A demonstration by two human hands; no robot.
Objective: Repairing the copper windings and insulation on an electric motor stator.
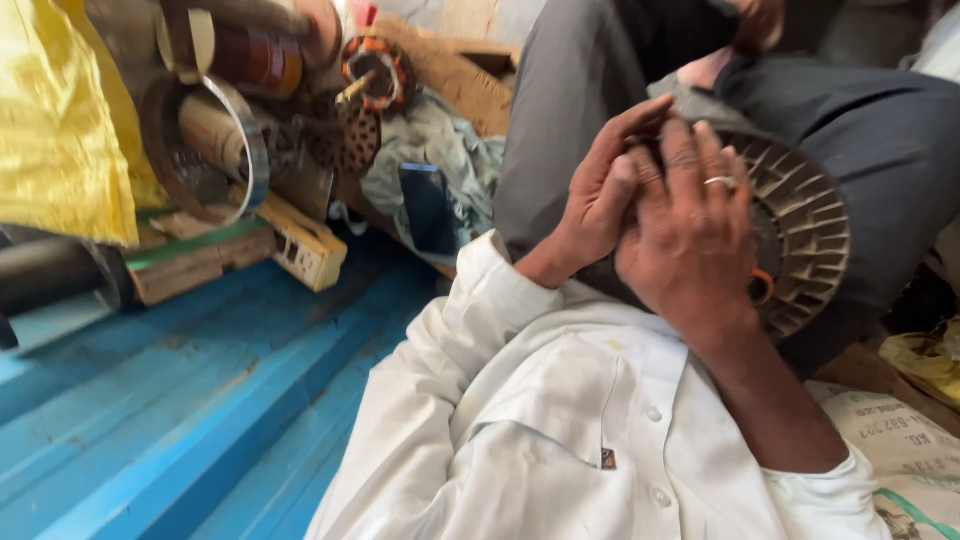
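A round grey metal motor housing (pixel 810 235) with radial fins rests against legs in grey trousers (pixel 560 110). My right hand (pixel 690 245), a ring on one finger, lies spread over its face and covers the middle. My left hand (pixel 600 190) grips the housing's left edge, its fingers curled beside the right hand's. Both arms are in white sleeves (pixel 560 410). An orange piece (pixel 762 287) shows at the housing just under my right hand.
Blue corrugated sheet (pixel 180 400) fills the lower left. Behind it are a yellow sack (pixel 60 110), a metal ring (pixel 225 150), wooden blocks (pixel 300 245), a copper-wound coil (pixel 375 70) and a dark phone (pixel 428 205) on cloth. A printed sack (pixel 900 450) lies at lower right.
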